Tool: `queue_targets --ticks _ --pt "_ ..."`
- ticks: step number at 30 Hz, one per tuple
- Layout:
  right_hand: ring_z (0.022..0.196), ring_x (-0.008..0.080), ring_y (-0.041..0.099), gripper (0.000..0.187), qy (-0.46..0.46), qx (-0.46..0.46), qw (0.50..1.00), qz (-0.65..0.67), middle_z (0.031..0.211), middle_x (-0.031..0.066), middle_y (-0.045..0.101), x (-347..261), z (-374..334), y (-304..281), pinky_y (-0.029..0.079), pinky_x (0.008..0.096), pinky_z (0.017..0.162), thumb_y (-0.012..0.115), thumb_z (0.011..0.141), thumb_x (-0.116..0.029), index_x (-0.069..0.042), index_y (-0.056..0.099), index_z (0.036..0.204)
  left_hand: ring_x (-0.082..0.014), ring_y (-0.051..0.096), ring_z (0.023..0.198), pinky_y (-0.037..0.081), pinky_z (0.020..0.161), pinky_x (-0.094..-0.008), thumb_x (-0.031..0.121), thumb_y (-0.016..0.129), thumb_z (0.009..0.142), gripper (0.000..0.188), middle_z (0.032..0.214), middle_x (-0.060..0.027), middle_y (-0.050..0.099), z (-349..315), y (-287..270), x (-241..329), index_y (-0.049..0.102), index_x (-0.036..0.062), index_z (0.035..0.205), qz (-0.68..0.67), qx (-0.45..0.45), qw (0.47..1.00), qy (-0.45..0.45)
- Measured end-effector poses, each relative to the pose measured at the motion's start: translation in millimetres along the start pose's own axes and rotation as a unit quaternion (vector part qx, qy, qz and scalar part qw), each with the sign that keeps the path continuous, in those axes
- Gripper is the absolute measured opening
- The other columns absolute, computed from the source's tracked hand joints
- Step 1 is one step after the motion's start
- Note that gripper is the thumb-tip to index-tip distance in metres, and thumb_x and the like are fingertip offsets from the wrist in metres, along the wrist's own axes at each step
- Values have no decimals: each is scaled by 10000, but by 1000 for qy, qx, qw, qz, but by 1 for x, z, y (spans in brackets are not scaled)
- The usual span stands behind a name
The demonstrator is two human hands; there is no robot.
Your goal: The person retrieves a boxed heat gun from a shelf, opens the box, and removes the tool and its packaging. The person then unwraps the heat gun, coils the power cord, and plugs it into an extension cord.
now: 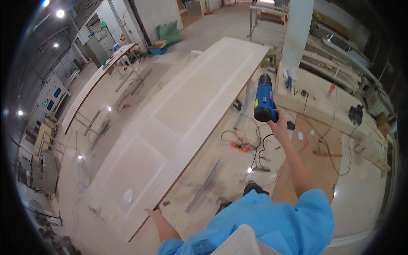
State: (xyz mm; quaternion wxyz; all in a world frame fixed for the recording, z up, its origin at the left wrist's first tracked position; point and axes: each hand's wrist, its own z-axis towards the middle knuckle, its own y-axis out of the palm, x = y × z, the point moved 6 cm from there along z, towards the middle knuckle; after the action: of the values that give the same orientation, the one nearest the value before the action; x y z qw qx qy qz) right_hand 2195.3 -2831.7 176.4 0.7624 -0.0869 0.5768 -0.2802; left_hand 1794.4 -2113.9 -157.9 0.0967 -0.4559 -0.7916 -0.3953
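Note:
A blue heat gun (pixel 263 102) with a dark nozzle is held up in my right hand (pixel 278 124), its nozzle pointing away from me. My fingers wrap round its handle, and a black cord (pixel 260 148) hangs below. In front of me lies a long, pale wooden door-like panel (pixel 170 114) with lighter rectangular bands on its face. At the panel's near right edge, my left hand (pixel 154 211) takes hold of the rim; its fingers show only in part. Near that hand, a small white scrap (pixel 128 195) rests on the panel.
Cords and an orange power strip (pixel 239 147) lie on the floor to the right, near a metal bar (pixel 205 185). A pillar (pixel 298 34) rises from a pale platform (pixel 316 95) holding tools. Another long panel (pixel 91 87) stands on supports at left.

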Motion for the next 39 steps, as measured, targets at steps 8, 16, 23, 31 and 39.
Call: queue_targets --ticks 8,16,23,31,39 --pt "1044 388 661 555 108 -167 979 -53 1103 238 661 55 -187 24 513 439 915 776 764 -118 9 549 1255 -363 570 1260 493 990 -574 631 442 1010 651 1412 -115 592 -64 -74 -43 516 138 1429 12 90 989 -116" --pt "1095 394 625 573 34 -282 955 -83 1146 220 614 48 -312 39 499 452 951 812 752 -122 -49 553 1258 -357 363 1460 272 1200 -564 626 488 986 751 1598 -133 389 -117 -70 -67 388 131 1542 -34 7 988 -152" --pt "1038 417 579 471 -228 -361 904 -19 1083 203 594 3 -385 41 468 498 892 779 709 -98 -23 547 1112 -370 504 1349 426 1115 -527 721 449 965 978 1480 -254 477 -323 -73 -116 305 -65 1530 288 -390 783 -391" --pt "1066 403 583 515 -226 -556 800 -22 1101 201 601 -34 -532 28 481 490 924 823 704 -137 -1 546 1117 -176 656 832 576 738 -342 192 829 798 548 989 -102 627 -439 -166 -77 497 -17 1181 524 -215 821 -66" --pt "1083 388 592 512 -210 -656 725 0 1095 202 613 -50 -617 41 460 491 939 821 718 -129 -5 559 1140 -198 666 789 586 694 -347 227 864 737 637 989 -139 625 -452 -252 -14 464 -32 1160 475 -93 874 36"
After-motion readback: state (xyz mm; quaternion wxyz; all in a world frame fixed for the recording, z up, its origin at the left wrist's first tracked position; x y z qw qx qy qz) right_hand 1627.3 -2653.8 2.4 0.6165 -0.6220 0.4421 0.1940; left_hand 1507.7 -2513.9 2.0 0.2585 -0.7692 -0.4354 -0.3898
